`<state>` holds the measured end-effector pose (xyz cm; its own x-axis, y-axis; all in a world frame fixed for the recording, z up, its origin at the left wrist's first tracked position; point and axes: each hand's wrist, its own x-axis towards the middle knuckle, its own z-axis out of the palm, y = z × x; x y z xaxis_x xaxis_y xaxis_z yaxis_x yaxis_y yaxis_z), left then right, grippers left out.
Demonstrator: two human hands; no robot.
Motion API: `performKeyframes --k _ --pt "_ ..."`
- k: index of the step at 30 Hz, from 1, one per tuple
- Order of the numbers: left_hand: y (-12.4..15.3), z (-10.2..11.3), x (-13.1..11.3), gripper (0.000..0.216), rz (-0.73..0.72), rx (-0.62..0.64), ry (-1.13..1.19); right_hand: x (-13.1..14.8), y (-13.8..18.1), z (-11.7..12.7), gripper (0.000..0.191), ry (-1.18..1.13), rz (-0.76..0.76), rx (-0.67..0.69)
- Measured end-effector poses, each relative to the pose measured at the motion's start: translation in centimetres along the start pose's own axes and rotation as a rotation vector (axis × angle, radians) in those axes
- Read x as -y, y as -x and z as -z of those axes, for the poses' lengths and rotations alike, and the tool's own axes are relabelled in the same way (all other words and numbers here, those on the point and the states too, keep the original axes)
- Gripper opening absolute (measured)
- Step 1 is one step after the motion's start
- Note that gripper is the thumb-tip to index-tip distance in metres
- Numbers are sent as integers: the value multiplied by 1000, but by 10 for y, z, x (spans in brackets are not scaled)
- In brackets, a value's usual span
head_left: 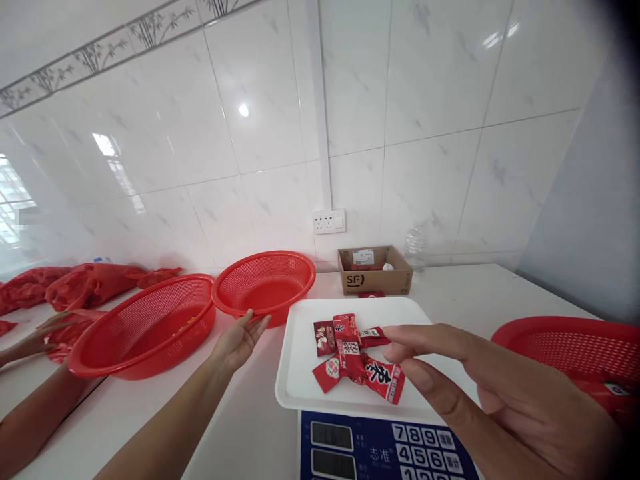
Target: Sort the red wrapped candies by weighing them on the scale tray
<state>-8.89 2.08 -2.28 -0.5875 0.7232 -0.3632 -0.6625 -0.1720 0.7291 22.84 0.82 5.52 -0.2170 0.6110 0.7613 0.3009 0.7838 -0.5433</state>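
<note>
A: At the far red basket (240,287) the left hand (243,341) is hanging uncurled, contact unclear.
B: Over the white tray (300,377) the right hand (525,400) is hovering closer, thumb and forefinger parted, empty!
A: Red packets (350,353) are lying just left, the front one slanting near-right.

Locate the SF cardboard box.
In the head view, right of centre, the SF cardboard box stands behind the white tray, left of the clear plastic container.
</note>
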Motion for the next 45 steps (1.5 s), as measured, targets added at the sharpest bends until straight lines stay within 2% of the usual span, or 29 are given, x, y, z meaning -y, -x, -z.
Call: performKeyframes --k 8,15,19,23,28,34,38,45 --pt "-5 -5 9 13 63 80 -144 -1 1 -1 22 -6 -15 0" --pt "-7 1 7 18 65 82 -177 -5 0 -1 23 -38 8 21" --pt "-8 6 1 27 -6 9 -180 -5 0 -2 24 -30 13 18" --pt "-15 14 -13 33 -125 -123 -140 -5 0 -2 24 -27 17 4" --pt "-25 31 -40 25 -215 -261 -157 -5 0 -1 23 -28 16 16" --pt "-25 43 -64 15 -286 -326 -216 -5 0 -1 24 -29 12 22" --pt "-26 48 -66 8 -335 -350 -238 -5 1 0 23 -32 21 22" --pt "-33 59 -55 10 -493 -339 -251 -5 0 0 22 -17 26 28"
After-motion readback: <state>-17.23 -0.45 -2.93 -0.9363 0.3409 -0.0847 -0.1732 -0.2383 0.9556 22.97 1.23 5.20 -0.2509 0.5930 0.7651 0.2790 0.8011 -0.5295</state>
